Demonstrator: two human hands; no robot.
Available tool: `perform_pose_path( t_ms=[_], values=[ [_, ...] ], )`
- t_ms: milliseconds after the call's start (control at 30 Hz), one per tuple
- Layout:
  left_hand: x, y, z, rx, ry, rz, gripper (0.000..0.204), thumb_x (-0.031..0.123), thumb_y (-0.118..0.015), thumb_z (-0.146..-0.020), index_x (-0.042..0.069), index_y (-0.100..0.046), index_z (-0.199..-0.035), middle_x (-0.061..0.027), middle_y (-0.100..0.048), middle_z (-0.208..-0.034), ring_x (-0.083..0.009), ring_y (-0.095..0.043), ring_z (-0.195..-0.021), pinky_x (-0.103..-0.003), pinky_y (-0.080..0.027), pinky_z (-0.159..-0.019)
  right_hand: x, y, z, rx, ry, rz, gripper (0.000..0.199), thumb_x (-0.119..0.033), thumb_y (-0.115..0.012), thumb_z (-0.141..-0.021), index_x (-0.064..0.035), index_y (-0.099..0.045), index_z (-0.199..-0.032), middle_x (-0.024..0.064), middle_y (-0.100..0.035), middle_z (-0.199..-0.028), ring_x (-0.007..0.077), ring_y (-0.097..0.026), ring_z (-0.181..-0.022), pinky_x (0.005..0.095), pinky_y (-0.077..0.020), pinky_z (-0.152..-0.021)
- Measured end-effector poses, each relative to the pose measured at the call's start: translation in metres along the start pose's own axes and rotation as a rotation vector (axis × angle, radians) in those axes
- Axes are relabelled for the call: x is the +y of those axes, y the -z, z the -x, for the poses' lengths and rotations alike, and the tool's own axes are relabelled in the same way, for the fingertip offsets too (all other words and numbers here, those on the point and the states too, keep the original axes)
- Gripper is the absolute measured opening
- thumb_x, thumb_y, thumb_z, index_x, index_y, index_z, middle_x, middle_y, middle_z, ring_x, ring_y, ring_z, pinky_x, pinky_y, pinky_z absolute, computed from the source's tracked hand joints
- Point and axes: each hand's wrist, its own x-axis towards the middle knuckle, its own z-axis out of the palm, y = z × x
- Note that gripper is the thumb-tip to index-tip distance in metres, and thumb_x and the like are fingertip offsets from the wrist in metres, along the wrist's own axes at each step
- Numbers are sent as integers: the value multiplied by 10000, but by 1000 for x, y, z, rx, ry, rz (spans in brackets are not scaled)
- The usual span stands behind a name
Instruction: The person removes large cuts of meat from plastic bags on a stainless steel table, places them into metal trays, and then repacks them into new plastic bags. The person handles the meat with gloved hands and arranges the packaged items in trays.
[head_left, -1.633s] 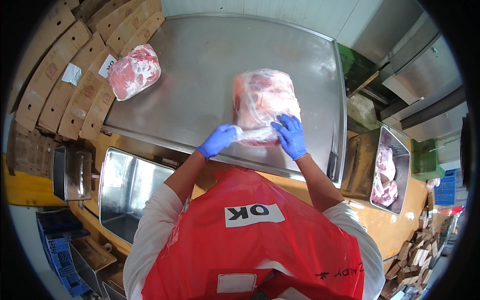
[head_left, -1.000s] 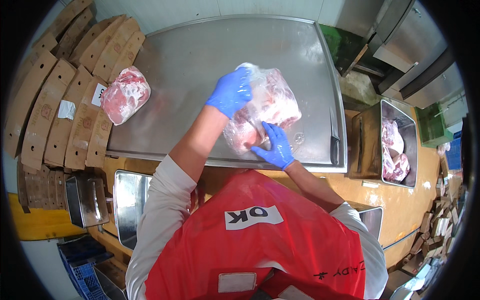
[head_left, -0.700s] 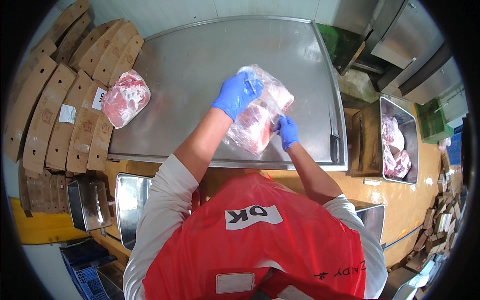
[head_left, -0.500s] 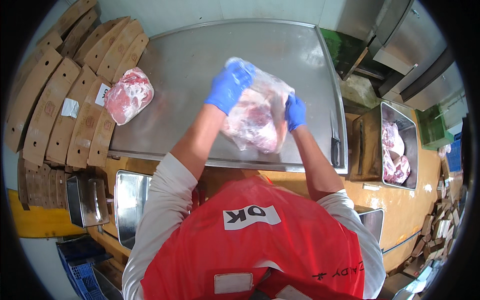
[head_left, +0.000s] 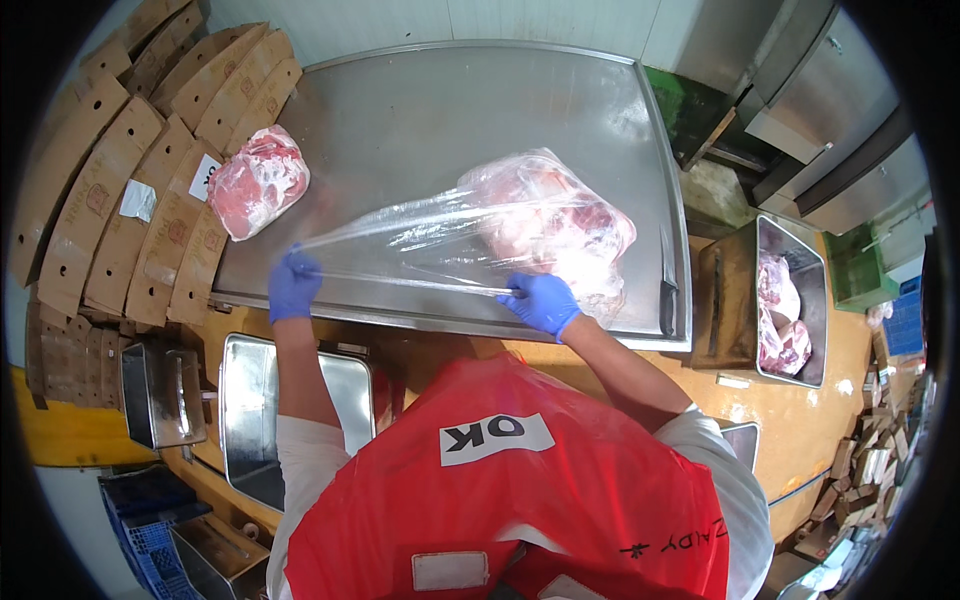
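Observation:
On the metal table (head_left: 400,110) lies a large piece of raw meat (head_left: 585,235), partly covered by clear plastic film (head_left: 430,225). The film stretches leftward from the meat in a long taut sheet. At its far left end my left hand (head_left: 295,286), in a blue glove, is closed on the film near the table's front edge. Close to the near side of the meat, my right hand (head_left: 543,302), also gloved in blue, pinches the film's lower edge. Another piece of raw meat (head_left: 260,183) rests at the table's left side, beside the cardboard boxes, apart from both hands.
Flattened-looking cardboard boxes (head_left: 128,195) are stacked along the left. A metal bin (head_left: 705,300) holding pieces of meat stands right of the table. Below the table's left front is another metal tub (head_left: 245,400). A dark-handled tool (head_left: 669,303) lies at the table's right edge.
My left hand has swung down and left, drawing the film out long. The meat, held up between my hands before, now lies farther right on the table. My right hand moved nearer and left.

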Motion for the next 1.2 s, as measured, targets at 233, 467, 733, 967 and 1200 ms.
perform_pose_path(
  t_ms=[233,467,733,967,1200],
  values=[
    [-32,76,7,304,-55,-57,153,112,-475,-1019,8,-587,-1030,-100,-666,-824,-225,-656,-757,-364,-562,-748,42,-12,77,-114,-314,-383,444,-465,-760,-854,-28,-714,-921,139,-649,-724,220,-573,-635,356,-509,-671],
    [-103,65,-6,95,-581,-1817,521,284,-754,-869,-82,-619,-1214,-213,-679,-1145,-331,-649,-1096,-404,-508,-964,68,7,91,-272,-433,-265,460,-464,-739,-874,-11,-696,-808,195,-643,-693,281,-568,-592,393,-502,-645],
    [-337,-145,12,-504,-901,-2064,536,390,-711,-854,73,-572,-1264,-192,-458,-1432,-381,-397,-1362,-565,-315,-1112,91,75,-58,613,239,168,418,-300,-690,-862,-109,-646,-1231,179,-620,-1240,408,-549,-1160,476,-434,-1017],
    [-335,-119,4,-493,-931,-2169,347,301,-608,-938,101,-583,-1220,-108,-469,-1435,-362,-383,-1386,-609,-334,-1066,107,68,-112,366,-63,437,178,-260,-611,-895,-139,-674,-1009,129,-680,-1127,382,-621,-1051,493,-511,-838],
    [-309,-112,-3,-552,-893,-1917,333,315,-691,-877,92,-633,-1117,-166,-520,-1347,-380,-450,-1301,-591,-385,-1008,109,55,-111,428,-66,118,199,-277,-579,-942,-80,-610,-939,210,-662,-846,431,-639,-807,507,-507,-723]
  ],
)
